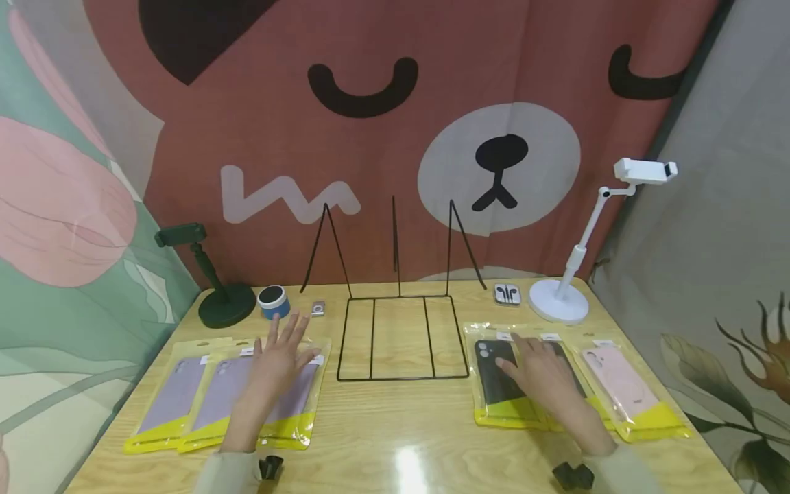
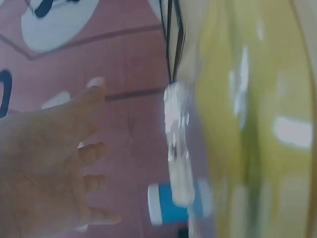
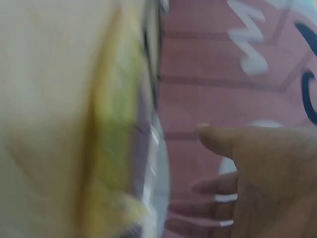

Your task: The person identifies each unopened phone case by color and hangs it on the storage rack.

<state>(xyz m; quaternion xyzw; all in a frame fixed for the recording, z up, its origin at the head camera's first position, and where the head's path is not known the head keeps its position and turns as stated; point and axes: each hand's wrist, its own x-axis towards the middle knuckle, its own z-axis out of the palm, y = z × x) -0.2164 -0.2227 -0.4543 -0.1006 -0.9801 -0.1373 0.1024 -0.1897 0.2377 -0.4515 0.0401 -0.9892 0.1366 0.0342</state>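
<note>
My left hand (image 1: 276, 363), its fingers spread, is over packaged purple phone cases at the left. One purple case (image 1: 174, 391) lies at the outer side, another (image 1: 223, 384) beside it, and a third (image 1: 301, 392) is partly behind the hand. To the right, my right hand (image 1: 543, 370) hovers with extended fingers over two dark phone cases (image 1: 494, 381) in clear pouches with yellow bottoms, hiding part of them. A packaged pink phone case (image 1: 617, 381) lies just beyond it. Both wrist views show the fingers apart and holding nothing; the pouches there are blurred.
A black wire rack (image 1: 401, 378) stands mid-table. Behind the left pouches are a dark phone stand (image 1: 226, 307), a blue-and-white jar (image 1: 274, 302) and a small silver gadget (image 1: 317, 308). Boxed earphones (image 1: 507, 295) and a white phone stand (image 1: 558, 302) are at back right.
</note>
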